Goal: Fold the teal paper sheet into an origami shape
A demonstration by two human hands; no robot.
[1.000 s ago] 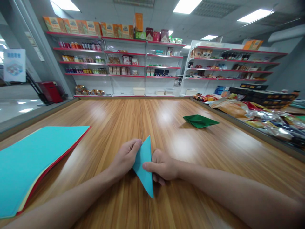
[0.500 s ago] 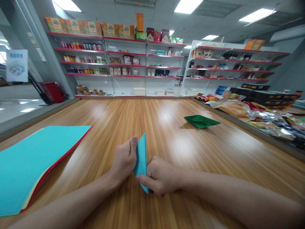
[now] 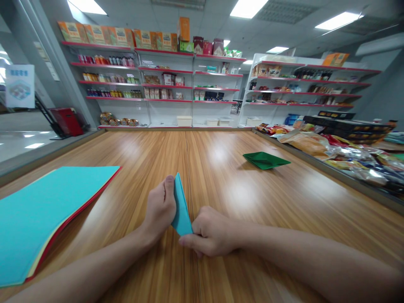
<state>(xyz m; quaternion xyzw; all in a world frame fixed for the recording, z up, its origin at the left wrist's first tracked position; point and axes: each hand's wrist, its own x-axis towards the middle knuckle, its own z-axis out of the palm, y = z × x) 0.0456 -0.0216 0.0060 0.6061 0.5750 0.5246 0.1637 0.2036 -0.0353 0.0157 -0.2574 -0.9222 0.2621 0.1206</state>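
A folded piece of light blue paper (image 3: 181,212) is held up on its edge between my two hands, over the middle of the wooden table. My left hand (image 3: 160,205) grips its left side, thumb at the upper part and the other fingers hidden behind. At the lower right end, my right hand (image 3: 210,231) pinches the paper between thumb and curled fingers. Farther off to the right lies a folded green paper shape (image 3: 266,160) with raised edges. A stack of coloured sheets (image 3: 59,206), blue on top with yellow and red beneath, rests on the left.
The wooden table (image 3: 151,147) has a raised dark rim. Beyond its right edge are many snack packets (image 3: 353,155) and stacked black boxes (image 3: 347,126). Shelves (image 3: 167,101) of goods line the back, and a red case (image 3: 67,121) stands on the floor at the left.
My left hand has shifted slightly left and up, tilting the top of the blue paper leftward. My right hand keeps its pinch on the lower end, almost in place.
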